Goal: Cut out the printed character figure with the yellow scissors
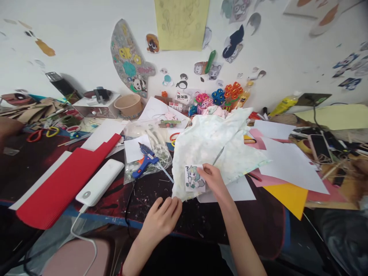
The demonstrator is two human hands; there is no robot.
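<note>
A pale mint-and-white cloth (pixel 207 138) with crinkled edges and a dark slit lies spread over the middle of the table. At its lower left corner, the curled fingers of my left hand (pixel 163 216) are closed on the edge. My right hand (pixel 214 180) pinches the upper right edge of a small paper picture (pixel 193 182) of a green-haired cartoon figure, over the cloth's lower left part. Left of the cloth a blue hot glue gun (pixel 146 159) rests on a clear plastic bag (pixel 161 142), with a glue stick projecting from its back.
Red corrugated card (pixel 69 178) and a white power bank (pixel 100 182) lie at left. White paper sheets (pixel 293 161) and yellow paper (pixel 290 197) lie at right. Colourful flowers (pixel 218 96) and a round tub (pixel 128 106) stand behind. Another person's hand (pixel 10 128) shows at far left.
</note>
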